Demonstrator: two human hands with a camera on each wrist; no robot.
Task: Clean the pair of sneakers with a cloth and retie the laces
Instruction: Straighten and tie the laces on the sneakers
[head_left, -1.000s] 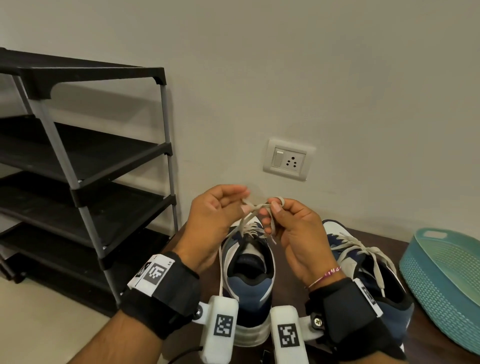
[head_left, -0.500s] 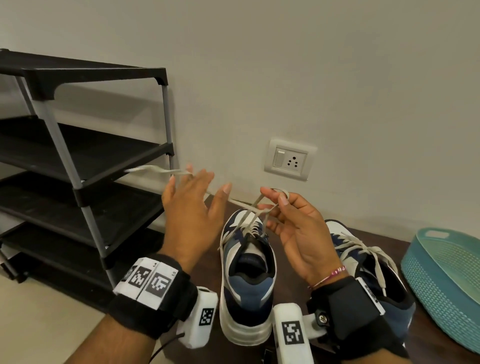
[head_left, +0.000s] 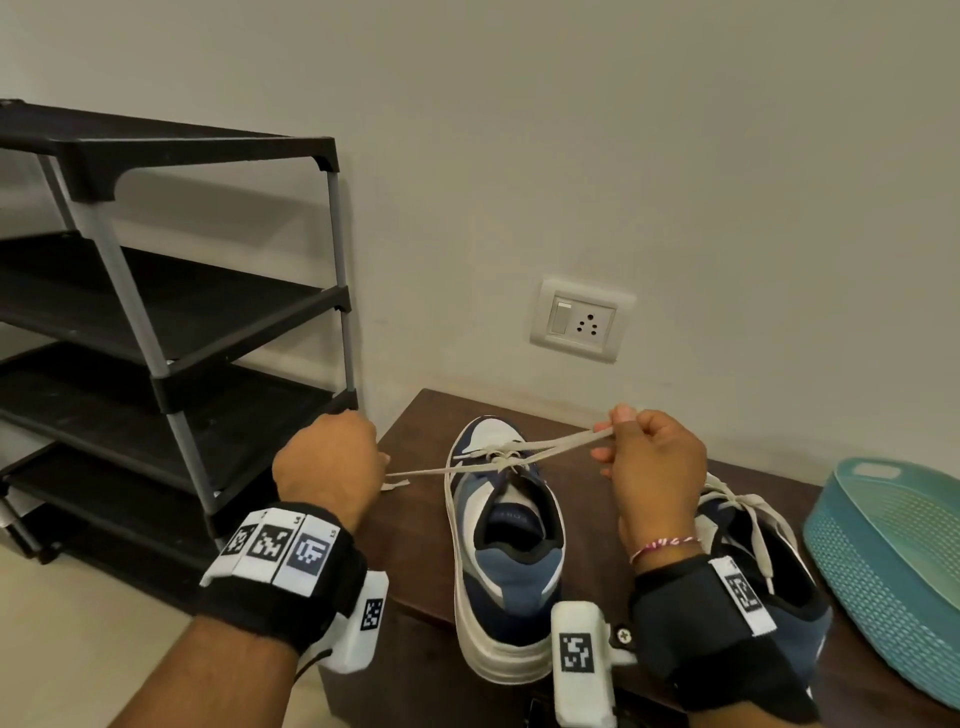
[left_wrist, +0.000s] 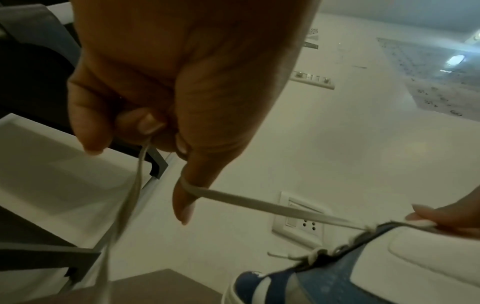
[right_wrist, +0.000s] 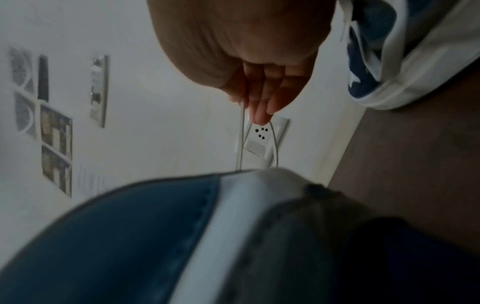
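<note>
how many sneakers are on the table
2. One blue and white sneaker stands between the hands on the dark wooden table; the second sneaker sits to its right, partly behind the right wrist.

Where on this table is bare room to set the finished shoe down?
Bare table lies left of the middle sneaker, toward its edge, and behind the toe below the wall socket. The right side is crowded: second sneaker, then basket.
</note>
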